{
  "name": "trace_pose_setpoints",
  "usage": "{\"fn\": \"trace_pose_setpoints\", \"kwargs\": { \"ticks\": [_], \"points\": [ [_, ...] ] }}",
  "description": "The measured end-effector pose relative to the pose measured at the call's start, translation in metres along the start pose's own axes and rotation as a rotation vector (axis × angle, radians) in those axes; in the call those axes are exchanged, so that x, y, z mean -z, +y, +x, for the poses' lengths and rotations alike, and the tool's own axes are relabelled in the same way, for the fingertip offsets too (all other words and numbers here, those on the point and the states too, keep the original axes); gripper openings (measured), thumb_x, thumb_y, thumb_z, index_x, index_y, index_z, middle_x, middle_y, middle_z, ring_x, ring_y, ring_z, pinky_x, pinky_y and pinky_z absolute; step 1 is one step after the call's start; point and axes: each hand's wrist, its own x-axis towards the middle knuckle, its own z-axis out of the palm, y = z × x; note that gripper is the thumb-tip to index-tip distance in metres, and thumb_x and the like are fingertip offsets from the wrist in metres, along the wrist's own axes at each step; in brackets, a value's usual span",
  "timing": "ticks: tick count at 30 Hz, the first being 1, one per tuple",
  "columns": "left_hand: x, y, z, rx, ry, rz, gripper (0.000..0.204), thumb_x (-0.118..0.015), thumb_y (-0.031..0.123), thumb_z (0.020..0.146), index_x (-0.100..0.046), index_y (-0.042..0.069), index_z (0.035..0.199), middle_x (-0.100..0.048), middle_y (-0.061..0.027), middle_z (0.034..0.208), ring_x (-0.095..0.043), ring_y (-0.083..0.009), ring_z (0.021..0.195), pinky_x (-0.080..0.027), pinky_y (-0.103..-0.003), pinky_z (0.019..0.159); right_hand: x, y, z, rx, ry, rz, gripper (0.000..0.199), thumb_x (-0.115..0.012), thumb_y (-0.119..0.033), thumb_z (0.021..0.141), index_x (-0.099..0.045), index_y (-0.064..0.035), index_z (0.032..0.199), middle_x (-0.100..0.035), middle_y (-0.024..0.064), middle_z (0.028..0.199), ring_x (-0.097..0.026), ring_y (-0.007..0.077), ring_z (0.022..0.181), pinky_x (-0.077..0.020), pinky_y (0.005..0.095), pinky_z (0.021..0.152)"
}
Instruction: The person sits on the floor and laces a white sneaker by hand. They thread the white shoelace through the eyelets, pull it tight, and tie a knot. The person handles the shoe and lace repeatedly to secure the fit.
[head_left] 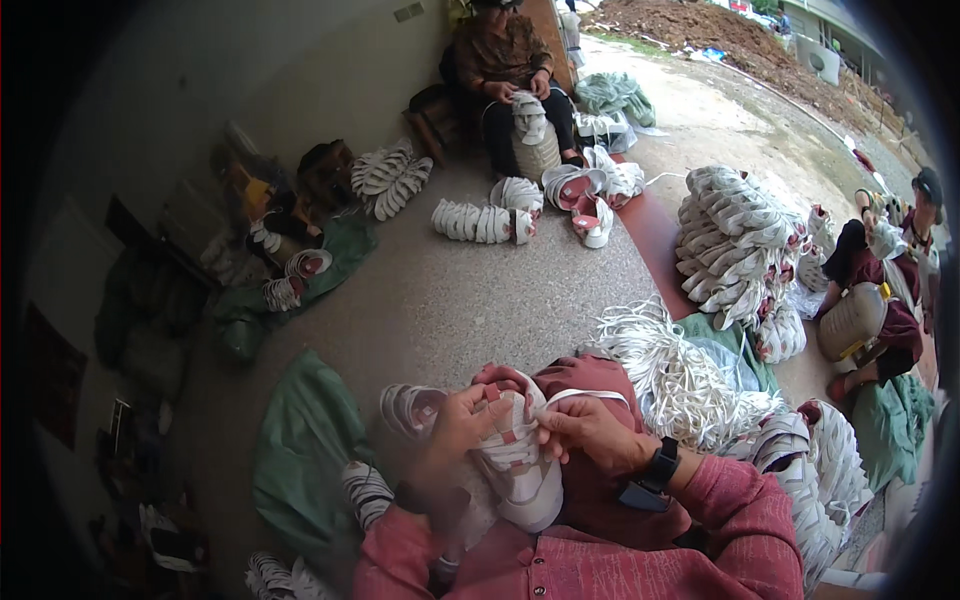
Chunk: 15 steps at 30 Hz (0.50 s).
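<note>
A white and beige shoe upper [528,487] with a pink tongue and lining rests on my lap, its toe toward me. Along its left side my left hand [455,432] grips the edge, fingers bent over the eyelet area. My right hand [592,432] pinches a white shoelace [588,393] at the upper's right eyelet side; the fingertips partly hide the lace end. The lace loops back over my maroon trouser leg. Just beyond my left hand lie more shoe uppers [408,408], partly blurred.
Loose white laces [675,385] are heaped at my right, near stacked uppers [738,245]. More uppers [815,470] lie beside my right elbow. A green sack [308,440] is on the left. Across the speckled floor [400,290], one person [505,70] handles an upper; another sits far right.
</note>
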Motion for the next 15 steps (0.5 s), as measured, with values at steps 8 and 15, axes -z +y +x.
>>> {"fn": "trace_pose_setpoints", "kwargs": {
  "ticks": [8,15],
  "points": [
    [0.009,-0.018,0.001,-0.033,-0.026,-0.077,0.033,-0.064,0.028,0.099,-0.07,0.0,0.115,-0.07,0.0016,0.1,-0.059,-0.006,0.094,-0.046,-0.024,0.088,0.064,0.001,-0.042,0.131,0.388,0.562,0.015,-0.06,-0.017,0.097,-0.063,-0.0035,0.102,-0.068,0.0041,0.09,-0.06,0.0088,0.067,-0.0485,0.0221,0.058],
    [0.011,-0.023,0.003,-0.024,-0.024,-0.116,0.035,-0.063,0.031,0.1,-0.07,0.0,0.115,-0.069,0.0016,0.102,-0.06,-0.0057,0.095,-0.046,-0.023,0.088,0.004,-0.016,-0.033,-0.198,0.011,0.242,0.028,-0.06,-0.018,0.1,-0.054,-0.002,0.122,-0.068,0.0118,0.108,-0.069,0.0145,0.077,-0.0571,0.0252,0.06]
  ]
}}
